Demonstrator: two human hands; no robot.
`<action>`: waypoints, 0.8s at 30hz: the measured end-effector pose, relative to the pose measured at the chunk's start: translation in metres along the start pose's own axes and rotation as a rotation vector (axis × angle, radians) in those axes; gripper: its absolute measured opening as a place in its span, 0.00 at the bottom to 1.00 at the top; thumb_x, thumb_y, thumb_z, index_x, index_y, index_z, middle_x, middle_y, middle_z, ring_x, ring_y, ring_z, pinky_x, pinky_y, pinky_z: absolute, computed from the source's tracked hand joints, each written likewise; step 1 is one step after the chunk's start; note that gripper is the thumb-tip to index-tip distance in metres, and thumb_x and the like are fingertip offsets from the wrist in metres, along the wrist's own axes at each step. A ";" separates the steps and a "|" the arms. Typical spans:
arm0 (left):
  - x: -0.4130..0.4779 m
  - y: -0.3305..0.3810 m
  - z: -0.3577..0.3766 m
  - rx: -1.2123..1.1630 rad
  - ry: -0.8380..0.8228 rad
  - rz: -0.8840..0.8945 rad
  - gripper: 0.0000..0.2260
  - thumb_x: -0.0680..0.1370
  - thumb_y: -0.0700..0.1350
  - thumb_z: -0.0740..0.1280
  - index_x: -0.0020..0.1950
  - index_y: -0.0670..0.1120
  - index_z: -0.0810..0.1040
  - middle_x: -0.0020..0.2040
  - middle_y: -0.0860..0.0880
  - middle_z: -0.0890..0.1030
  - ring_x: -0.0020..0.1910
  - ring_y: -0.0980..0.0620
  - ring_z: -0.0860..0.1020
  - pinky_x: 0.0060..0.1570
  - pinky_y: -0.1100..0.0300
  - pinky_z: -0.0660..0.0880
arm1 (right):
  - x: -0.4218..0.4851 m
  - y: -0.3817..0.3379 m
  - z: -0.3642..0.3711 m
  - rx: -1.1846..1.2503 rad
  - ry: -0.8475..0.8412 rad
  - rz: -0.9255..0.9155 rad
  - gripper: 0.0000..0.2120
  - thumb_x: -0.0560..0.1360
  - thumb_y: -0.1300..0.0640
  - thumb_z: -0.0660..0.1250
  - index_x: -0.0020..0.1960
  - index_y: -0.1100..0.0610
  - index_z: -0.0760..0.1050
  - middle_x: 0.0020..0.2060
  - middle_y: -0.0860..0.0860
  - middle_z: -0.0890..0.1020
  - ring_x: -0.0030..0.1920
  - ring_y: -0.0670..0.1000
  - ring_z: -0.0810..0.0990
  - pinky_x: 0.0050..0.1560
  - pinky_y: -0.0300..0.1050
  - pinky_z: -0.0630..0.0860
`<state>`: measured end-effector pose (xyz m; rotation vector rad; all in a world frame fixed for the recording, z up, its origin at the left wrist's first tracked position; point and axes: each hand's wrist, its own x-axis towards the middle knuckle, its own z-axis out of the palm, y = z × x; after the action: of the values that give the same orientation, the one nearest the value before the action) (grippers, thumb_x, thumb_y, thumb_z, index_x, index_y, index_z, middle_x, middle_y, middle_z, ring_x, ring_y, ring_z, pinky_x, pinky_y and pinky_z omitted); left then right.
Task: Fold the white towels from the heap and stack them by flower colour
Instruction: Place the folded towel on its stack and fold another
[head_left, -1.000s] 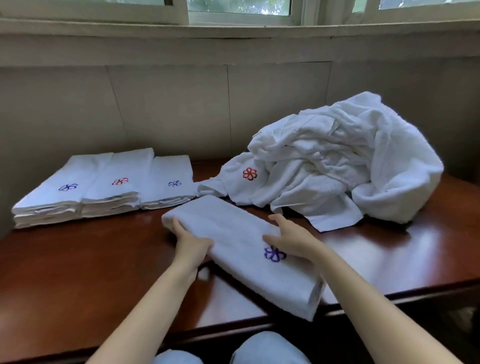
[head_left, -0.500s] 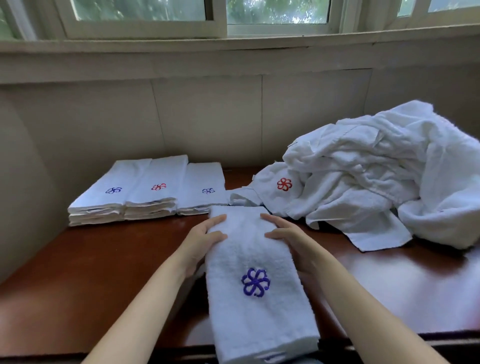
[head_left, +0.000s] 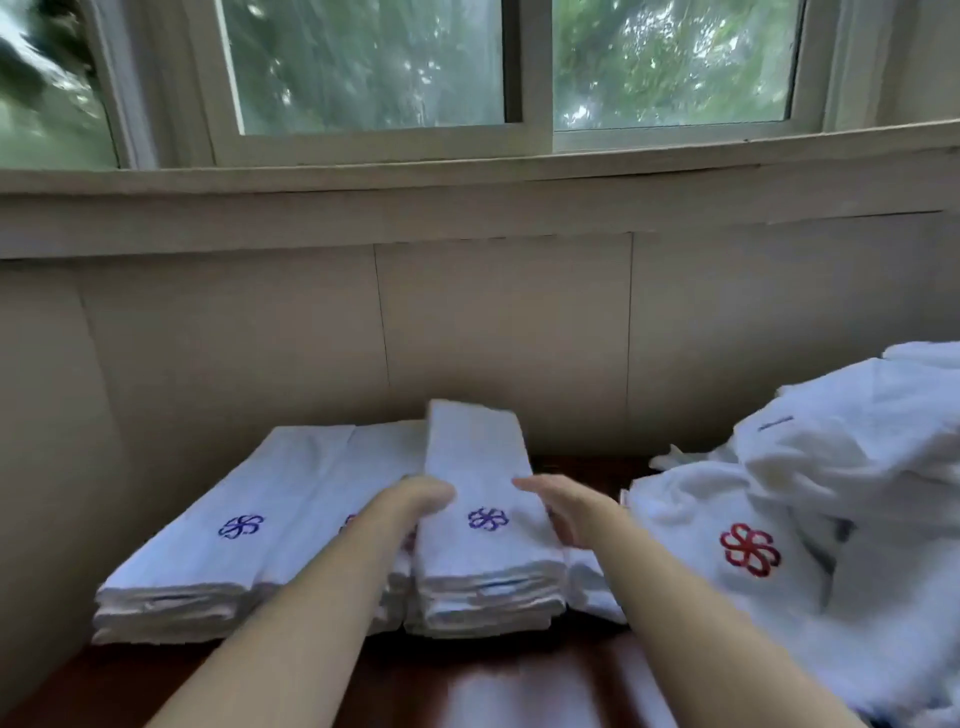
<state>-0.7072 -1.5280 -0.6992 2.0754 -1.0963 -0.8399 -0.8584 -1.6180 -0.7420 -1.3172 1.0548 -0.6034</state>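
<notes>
Folded stacks (head_left: 228, 525) lie left of the heap (head_left: 810, 509).

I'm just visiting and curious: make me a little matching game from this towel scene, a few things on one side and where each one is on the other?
Things:
1. folded towel with the purple flower
2. heap of unfolded towels
3. stack with the blue flower
4. window

Places:
A. far left on the table
B. above the wall, behind the table
C. between the left hand and the right hand, on the right-most stack
D. right side of the table, a red flower showing

Pairs: 1-C, 2-D, 3-A, 4-B
</notes>
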 end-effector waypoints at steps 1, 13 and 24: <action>0.015 -0.010 0.007 0.224 0.048 0.002 0.23 0.81 0.45 0.59 0.73 0.36 0.60 0.65 0.38 0.75 0.62 0.45 0.76 0.57 0.59 0.73 | 0.014 0.012 0.000 -0.044 0.008 0.012 0.19 0.76 0.55 0.67 0.62 0.65 0.72 0.51 0.58 0.83 0.41 0.52 0.83 0.38 0.39 0.77; 0.042 -0.024 0.020 0.523 0.069 0.232 0.19 0.82 0.38 0.53 0.74 0.39 0.60 0.74 0.40 0.63 0.72 0.42 0.64 0.67 0.56 0.63 | 0.017 0.027 -0.014 -0.129 -0.102 -0.091 0.07 0.73 0.64 0.63 0.49 0.63 0.77 0.37 0.55 0.82 0.34 0.51 0.80 0.34 0.40 0.76; 0.101 -0.041 0.027 0.856 0.070 0.369 0.32 0.81 0.61 0.44 0.78 0.42 0.49 0.79 0.46 0.50 0.77 0.50 0.50 0.74 0.44 0.43 | 0.096 -0.004 0.005 -0.095 0.126 -0.166 0.32 0.74 0.67 0.64 0.74 0.51 0.60 0.60 0.57 0.73 0.52 0.57 0.78 0.43 0.45 0.77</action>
<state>-0.6638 -1.6033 -0.7703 2.3817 -1.9534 -0.0921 -0.8112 -1.6987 -0.7653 -1.4753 1.0935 -0.7768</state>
